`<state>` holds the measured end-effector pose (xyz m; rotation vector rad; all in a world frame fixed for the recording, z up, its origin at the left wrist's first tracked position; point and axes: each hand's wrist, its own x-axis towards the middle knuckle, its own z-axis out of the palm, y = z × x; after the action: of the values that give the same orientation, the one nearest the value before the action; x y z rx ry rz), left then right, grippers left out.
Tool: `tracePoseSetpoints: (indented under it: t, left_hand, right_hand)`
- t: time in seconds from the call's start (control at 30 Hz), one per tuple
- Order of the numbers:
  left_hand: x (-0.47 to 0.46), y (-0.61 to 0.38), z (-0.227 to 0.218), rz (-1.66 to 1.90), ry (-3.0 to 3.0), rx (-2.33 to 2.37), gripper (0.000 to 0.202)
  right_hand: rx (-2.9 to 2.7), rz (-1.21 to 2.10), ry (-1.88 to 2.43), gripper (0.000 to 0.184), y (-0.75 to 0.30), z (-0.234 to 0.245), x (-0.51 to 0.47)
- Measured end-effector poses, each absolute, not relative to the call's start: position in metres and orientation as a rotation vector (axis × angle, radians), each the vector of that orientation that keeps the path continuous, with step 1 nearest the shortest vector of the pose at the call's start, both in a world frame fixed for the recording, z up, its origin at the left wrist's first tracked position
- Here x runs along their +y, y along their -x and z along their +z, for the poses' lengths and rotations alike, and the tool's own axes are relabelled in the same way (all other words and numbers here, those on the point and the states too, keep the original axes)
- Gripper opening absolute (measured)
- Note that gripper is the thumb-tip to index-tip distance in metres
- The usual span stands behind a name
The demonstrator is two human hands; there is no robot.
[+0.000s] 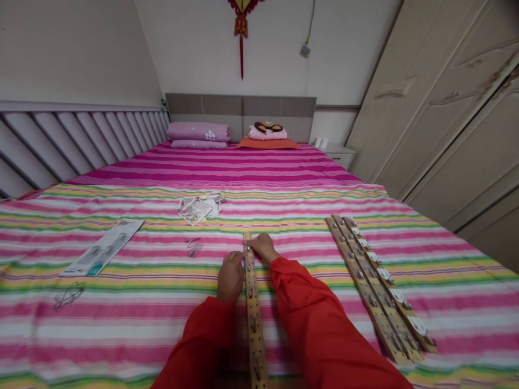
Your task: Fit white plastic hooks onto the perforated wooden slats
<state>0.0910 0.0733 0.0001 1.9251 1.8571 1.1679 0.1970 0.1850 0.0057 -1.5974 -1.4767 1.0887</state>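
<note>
A: "Your perforated strip (pixel 253 310) lies between your red sleeves (pixel 320 319) on the striped bedspread (pixel 162 302)."
B: "Your grip — left hand (pixel 231 278) and right hand (pixel 264 248), fingertips at its far end; whether they're pinching, I can't tell."
A: "Beyond, packets (pixel 198 208)."

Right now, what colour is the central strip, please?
The central strip is tan, clearest in the head view.
</note>
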Motion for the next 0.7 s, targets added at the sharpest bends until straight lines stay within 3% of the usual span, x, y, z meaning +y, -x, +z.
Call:
tracePoseSetpoints:
  t: [0.17,0.43,0.7]
  left_hand:
    - [0.073,-0.092,0.001,1.111,-1.929,1.92,0.045]
    - [0.074,-0.09,-0.004,1.122,-1.939,1.891,0.047]
    - [0.075,-0.087,-0.008,1.385,-1.806,1.707,0.044]
  right_hand:
    - [-1.506,0.999,1.753,0.035,-0.195,0.009,0.19]
    - [-1.435,1.008,1.648,0.036,-0.196,-0.002,0.197]
    - [-1.348,1.161,1.4,0.04,-0.207,-0.005,0.176]
